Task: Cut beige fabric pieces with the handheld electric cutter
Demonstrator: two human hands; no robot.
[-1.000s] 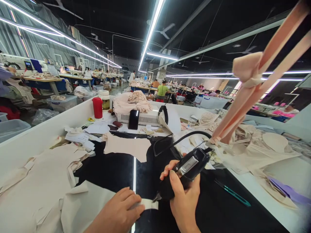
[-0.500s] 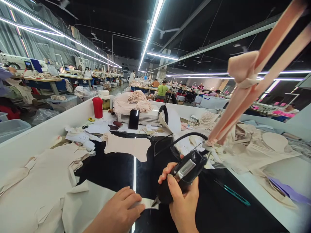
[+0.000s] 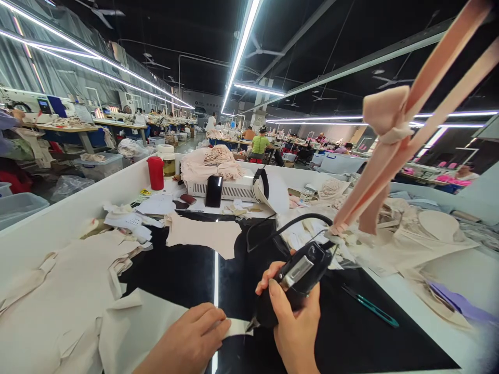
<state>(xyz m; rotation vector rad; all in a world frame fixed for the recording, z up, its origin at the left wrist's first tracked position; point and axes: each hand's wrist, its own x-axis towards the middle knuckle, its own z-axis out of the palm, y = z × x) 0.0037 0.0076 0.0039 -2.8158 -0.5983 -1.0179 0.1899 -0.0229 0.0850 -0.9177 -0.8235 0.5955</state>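
My right hand [image 3: 295,327] is closed around a black corded hand tool [image 3: 294,280], held tilted with its metal tip down on a small white fabric strip [image 3: 236,326]. My left hand [image 3: 189,340] lies flat on that strip and on the pale fabric sheet [image 3: 132,327] beside it, fingers together. Both rest on a glossy black work surface [image 3: 343,332]. The tool's black cable [image 3: 288,224] loops back over the table. A pink strap [image 3: 393,150] with a knot runs from the upper right down to the tool's rear end.
Cream fabric pieces [image 3: 54,291] cover the left; more cut pieces [image 3: 421,234] pile on the right. Teal tweezers [image 3: 370,306] lie right of the tool. A red flask [image 3: 156,173], phone [image 3: 214,190] and white box [image 3: 230,189] stand at the back. Other people work at distant tables.
The tool's tip has moved slightly left along the strip, toward my left hand. My left hand stays in place. The view shifted a little.
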